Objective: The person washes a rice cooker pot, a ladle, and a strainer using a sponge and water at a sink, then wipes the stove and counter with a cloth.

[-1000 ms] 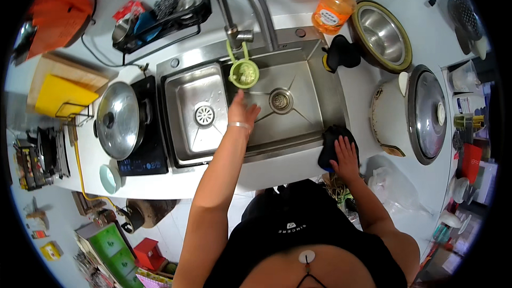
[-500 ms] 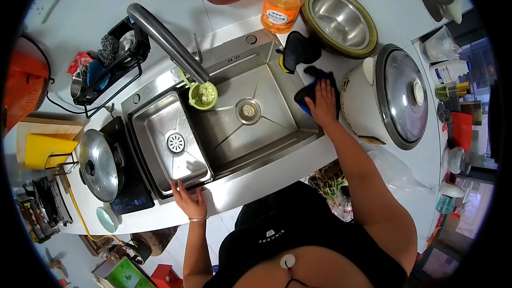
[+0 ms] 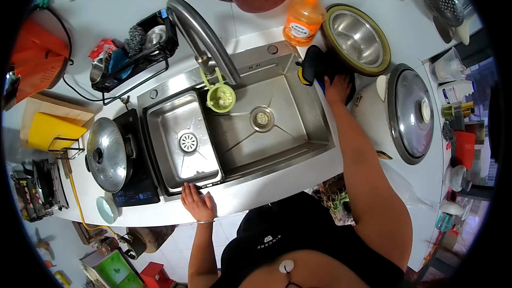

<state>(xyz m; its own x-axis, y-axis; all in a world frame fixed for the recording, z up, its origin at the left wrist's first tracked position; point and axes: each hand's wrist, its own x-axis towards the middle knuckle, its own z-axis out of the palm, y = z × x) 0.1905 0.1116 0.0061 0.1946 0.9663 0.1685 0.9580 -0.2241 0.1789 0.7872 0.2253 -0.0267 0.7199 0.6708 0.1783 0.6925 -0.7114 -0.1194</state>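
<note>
My right hand (image 3: 337,90) is on a dark cloth (image 3: 352,92) with a blue edge, its fingers bent over it, on the counter just right of the sink. Against the cloth lies a black, soft-looking item (image 3: 313,65) with a yellow patch; where one ends and the other begins is hard to see. My left hand (image 3: 197,202) rests at the front edge of the sink, fingers spread and holding nothing. Between the hands is a steel double sink (image 3: 288,141). A light green strainer (image 3: 210,108) with pale bits in it hangs under the faucet (image 3: 210,32).
An orange bottle (image 3: 304,18) and a steel bowl (image 3: 352,34) stand behind the cloth. To its right is a big lidded pot (image 3: 373,112). On the left are a lidded pan (image 3: 108,154) on a cooktop, a pale bowl (image 3: 107,210) and a black rack (image 3: 154,66).
My right hand has slid the cloth away from me, up against the black item. My left hand stays by the sink's front edge. The whole view has shifted a little.
</note>
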